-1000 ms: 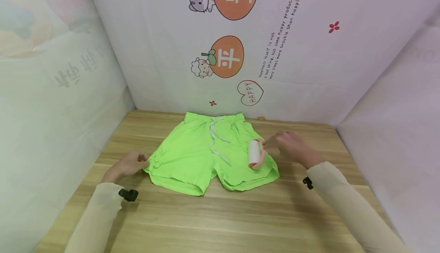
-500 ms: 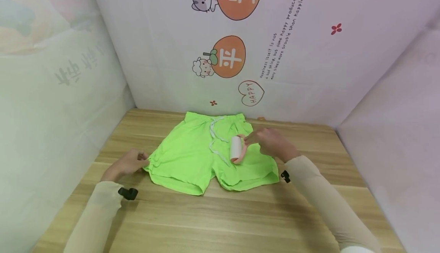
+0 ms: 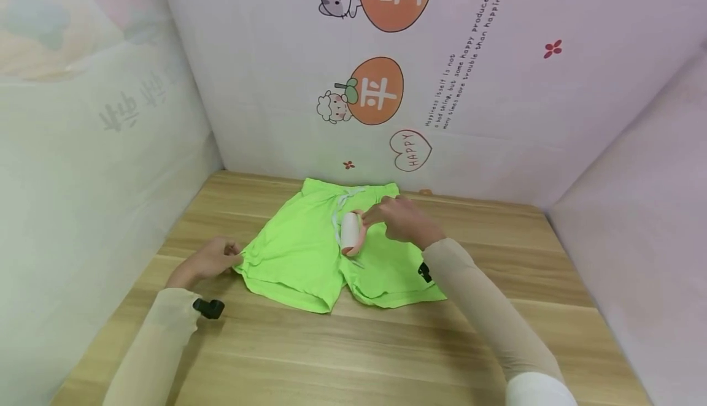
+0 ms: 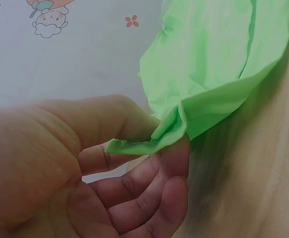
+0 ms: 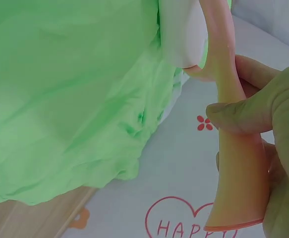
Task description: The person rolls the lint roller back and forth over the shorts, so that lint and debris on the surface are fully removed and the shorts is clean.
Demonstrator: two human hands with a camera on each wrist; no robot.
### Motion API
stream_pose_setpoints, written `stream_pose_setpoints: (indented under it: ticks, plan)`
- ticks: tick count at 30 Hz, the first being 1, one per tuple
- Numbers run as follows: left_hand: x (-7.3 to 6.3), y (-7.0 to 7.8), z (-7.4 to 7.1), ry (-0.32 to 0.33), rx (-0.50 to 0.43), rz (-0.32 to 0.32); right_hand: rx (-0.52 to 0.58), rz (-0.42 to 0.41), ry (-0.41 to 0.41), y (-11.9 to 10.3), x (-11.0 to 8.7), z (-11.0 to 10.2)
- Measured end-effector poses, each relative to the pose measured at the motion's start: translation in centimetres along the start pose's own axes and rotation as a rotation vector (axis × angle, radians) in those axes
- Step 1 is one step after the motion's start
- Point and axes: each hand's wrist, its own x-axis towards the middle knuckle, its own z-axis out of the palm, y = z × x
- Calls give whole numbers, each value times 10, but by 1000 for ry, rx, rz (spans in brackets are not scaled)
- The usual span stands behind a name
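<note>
Bright green shorts (image 3: 298,246) lie flat on the wooden table, waistband toward the back wall. My left hand (image 3: 212,259) pinches the outer hem corner of the left leg; in the left wrist view the thumb and a finger squeeze the folded fabric (image 4: 169,129). My right hand (image 3: 403,219) grips the pink handle (image 5: 241,168) of a lint roller, thumb laid across it. The roller's white cylinder (image 3: 350,231) is on the shorts near the middle, covering part of the white drawstring (image 3: 335,217).
A printed white sheet (image 3: 265,99) rises behind the table (image 3: 309,357), with matching sheets on the left (image 3: 99,197) and right (image 3: 624,210). Small black devices sit on the left wrist (image 3: 208,308) and right wrist (image 3: 424,271).
My right hand has moved the lint roller leftward across the shorts, from the right leg to the drawstring. My left hand keeps its pinch at the hem. The head view has shifted slightly.
</note>
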Motion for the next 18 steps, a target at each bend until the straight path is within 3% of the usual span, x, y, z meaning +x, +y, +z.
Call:
stream_pose_setpoints:
  ticks: [6, 12, 18]
  plan:
    - [0, 2, 0, -2, -2, 6, 0, 4, 22, -8, 19, 3]
    - [0, 5, -1, -2, -7, -3, -2, -48, 52, -16, 41, 8]
    - [1, 2, -2, 6, -12, -22, -14, -30, 33, -30, 59, 16]
